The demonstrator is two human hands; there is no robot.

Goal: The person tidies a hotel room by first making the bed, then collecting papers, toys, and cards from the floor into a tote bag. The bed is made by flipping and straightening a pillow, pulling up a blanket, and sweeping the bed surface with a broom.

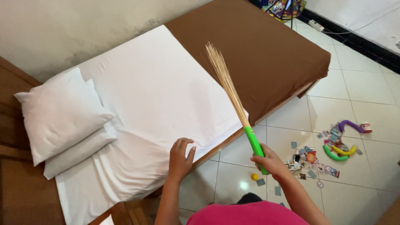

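Note:
My right hand (pixel 268 160) grips the green handle of a stick broom (pixel 233 98), whose straw bristles point up and away over the bed. My left hand (pixel 180 157) lies flat, fingers spread, on the white sheet (pixel 154 96) near the bed's near edge. Two white pillows (pixel 66 121) are stacked at the left end of the bed. A brown cover (pixel 250 46) lies over the far end of the mattress.
Toys and small cards (pixel 323 156) are scattered on the white tiled floor at the right, with a small yellow ball (pixel 254 176) near my right hand. A power strip (pixel 316 26) lies by the far wall. A wooden headboard (pixel 12 125) stands at the left.

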